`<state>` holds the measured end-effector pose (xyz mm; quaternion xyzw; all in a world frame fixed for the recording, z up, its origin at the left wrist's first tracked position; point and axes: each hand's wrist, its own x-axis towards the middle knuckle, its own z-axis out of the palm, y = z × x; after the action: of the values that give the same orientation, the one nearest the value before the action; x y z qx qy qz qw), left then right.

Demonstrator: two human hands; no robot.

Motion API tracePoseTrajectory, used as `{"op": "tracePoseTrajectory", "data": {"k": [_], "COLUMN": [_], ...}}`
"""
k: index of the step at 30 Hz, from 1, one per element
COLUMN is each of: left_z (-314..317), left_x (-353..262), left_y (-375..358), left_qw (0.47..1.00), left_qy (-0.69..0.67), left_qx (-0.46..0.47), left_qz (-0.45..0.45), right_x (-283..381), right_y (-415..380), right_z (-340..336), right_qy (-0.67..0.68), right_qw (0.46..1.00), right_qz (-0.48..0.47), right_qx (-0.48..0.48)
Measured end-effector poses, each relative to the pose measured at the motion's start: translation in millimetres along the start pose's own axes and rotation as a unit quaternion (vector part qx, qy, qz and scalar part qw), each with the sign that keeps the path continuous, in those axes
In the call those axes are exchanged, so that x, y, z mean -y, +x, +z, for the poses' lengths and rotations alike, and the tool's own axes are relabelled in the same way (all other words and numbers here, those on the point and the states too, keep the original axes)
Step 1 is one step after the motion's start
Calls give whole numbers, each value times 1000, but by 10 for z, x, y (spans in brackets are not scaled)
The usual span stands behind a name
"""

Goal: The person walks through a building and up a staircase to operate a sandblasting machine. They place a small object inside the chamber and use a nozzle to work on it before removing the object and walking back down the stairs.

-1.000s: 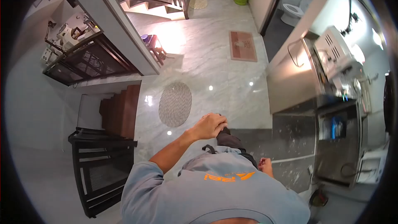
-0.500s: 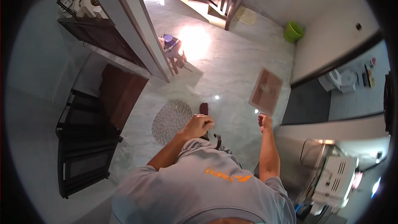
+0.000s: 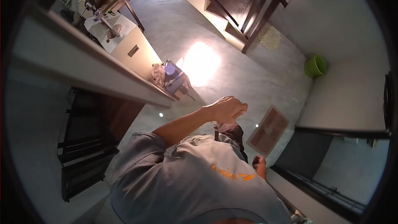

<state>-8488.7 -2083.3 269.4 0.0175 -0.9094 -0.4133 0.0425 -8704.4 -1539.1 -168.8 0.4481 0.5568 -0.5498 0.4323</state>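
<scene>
My left hand (image 3: 228,108) is raised in front of my body, its fingers curled in, and whether anything is inside them is hidden. Below it show my dark trousers (image 3: 233,133) and a dark strap. Lower and to the right, by my side, my right hand (image 3: 258,162) hangs with curled fingers near the reddish floor mat (image 3: 268,130). What it may hold is too small to make out. Neither hand touches a piece of furniture.
A small stool (image 3: 177,84) with a purple-lidded item stands by the wall edge. Stairs (image 3: 207,6) rise behind. A green bin (image 3: 315,66) sits at the right wall, beyond a doorway (image 3: 306,145). A white cabinet (image 3: 134,49) is at the upper left.
My left hand has moved up and to the right, and my right hand has dropped lower. The view has shifted forward, showing the white cabinet; the round rug is out of sight.
</scene>
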Motion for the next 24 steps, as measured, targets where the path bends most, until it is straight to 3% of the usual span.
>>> {"op": "tracePoseTrajectory", "data": {"k": [3,6,7,10,11,12,13,14,15,16,17,18,21,24], "left_z": [-194,-485,-508,-1192,-1344,-1482,-1662,-1865,-2054,-2255,-2473,-2670,-3266,-4179], "left_x": [701,1295,1598,2030,2211,2373,2549,2727,2921,3106,3268,3454,4119,4634], "left_y": [425,722,746,809,815,827,841,832,851,873,916,935,1001,1070], "left_qw": [997,986,987,975,967,957,943,927,913,897,884,871,862,873], "left_qy": [8,1,32,-24,-18,-14,-15,-16,-20,-24,-33,-41,-49,-31], "left_qx": [-71,-45,-94,-149,-182,-217,-253,-286,-315,-344,-371,-397,-416,-379], "left_qz": [-10,-160,-126,-160,-176,-189,-217,-244,-260,-276,-282,-288,-286,-306], "right_x": [731,1826,2130,3125,3393,3522,3731,3734,3738,3690,3550,3358,2867,2399], "right_y": [-854,63,-174,-720,-810,-1018,-1035,-1421,-1621,-1856,-2081,-2477,-2811,-3051], "right_z": [953,1845,2492,4898,5496,6348,7098,7839,8581,9196,9799,10297,11480,12247], "right_qy": [75,-21,2,-6,-143,-170,-279,-362,-392,-391,-366,-374,-395,-525], "right_qw": [997,998,997,984,945,938,892,822,777,741,756,738,674,589], "right_qz": [-10,-53,-77,-178,-227,-251,-284,-344,-412,-425,-425,-434,-424,-421], "right_qx": [-12,-14,-5,-14,187,170,214,272,269,343,336,357,459,446]}}
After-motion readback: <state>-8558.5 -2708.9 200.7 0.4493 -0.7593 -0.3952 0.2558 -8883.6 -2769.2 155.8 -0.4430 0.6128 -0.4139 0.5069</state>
